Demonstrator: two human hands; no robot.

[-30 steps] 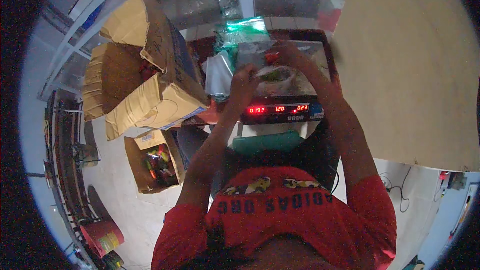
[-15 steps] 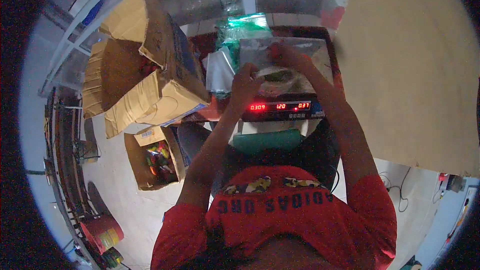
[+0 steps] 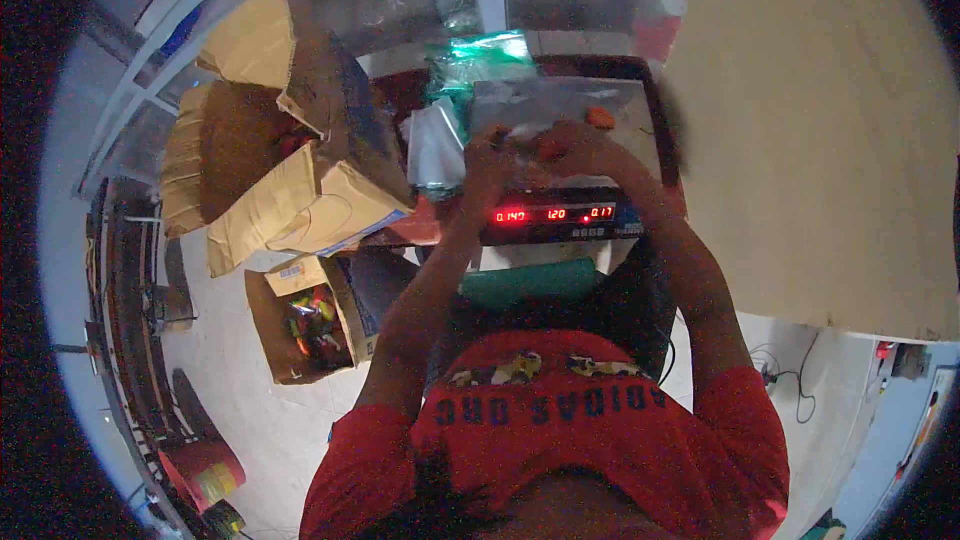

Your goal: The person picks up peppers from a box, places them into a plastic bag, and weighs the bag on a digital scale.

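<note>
At the digital scale (image 3: 620, 160), with red lit displays, my left hand (image 3: 486, 148) is closed at the left of the steel pan, apparently on a clear bag whose outline is hard to make out. My right hand (image 3: 570, 148) is closed over the middle of the pan, around something reddish, partly hidden by my fingers. An orange-red piece (image 3: 600, 118), perhaps a pepper, lies on the pan just beyond it. White plastic bags (image 3: 436, 145) and green-tinted plastic packaging (image 3: 480, 50) lie beside and behind the scale.
A large open cardboard box (image 3: 260, 210) with red items inside stands at left. A smaller box (image 3: 270, 310) below it holds several colourful packed pieces. A tall plain board (image 3: 810, 130) is at right, cables (image 3: 800, 380) below it. A green pad (image 3: 530, 280) is under the scale's front.
My right hand has come down and toward me, onto the middle of the pan. An orange-red piece now shows uncovered behind it. The scale's red readout has changed.
</note>
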